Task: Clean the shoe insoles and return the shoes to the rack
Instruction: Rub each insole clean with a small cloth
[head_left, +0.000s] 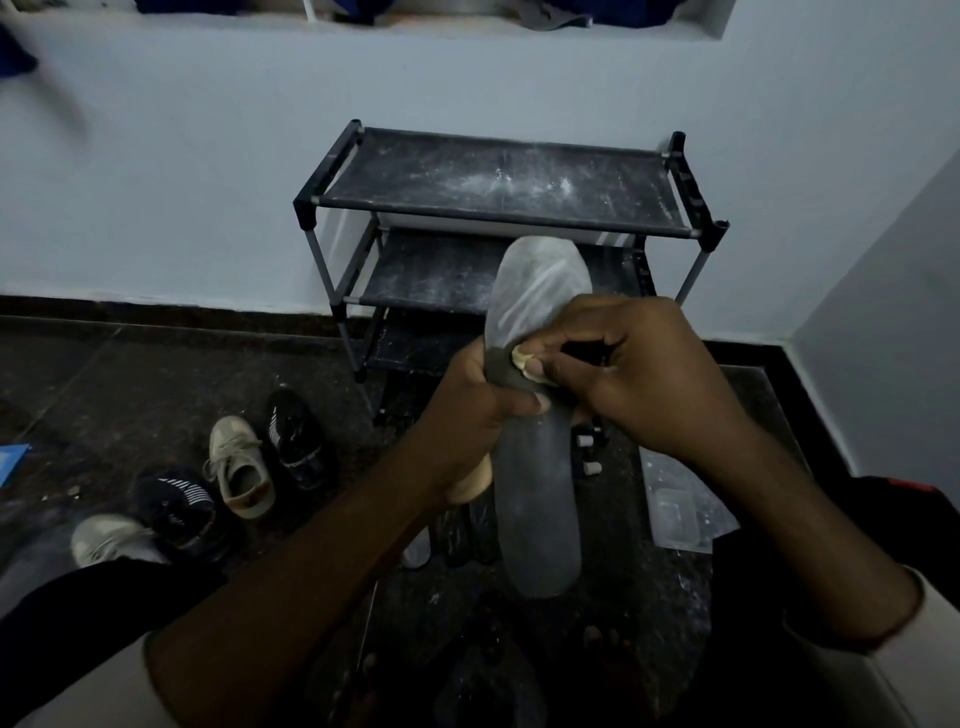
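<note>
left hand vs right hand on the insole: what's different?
Left hand grips the grey insole round its middle, thumb across the front; right hand has its fingers pinching a small pale wad against it. Left hand sits at the insole's left edge, right hand at its right. Shared: both meet at the insole's middle, in front of the shoe rack.

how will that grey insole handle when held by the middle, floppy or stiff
Probably fairly stiff: gripped only at its middle by the left hand, the insole shows no visible droop at either end. Likely light, since one hand holds it up. It looks thin, so it may flex where the right hand presses the cloth.
</note>
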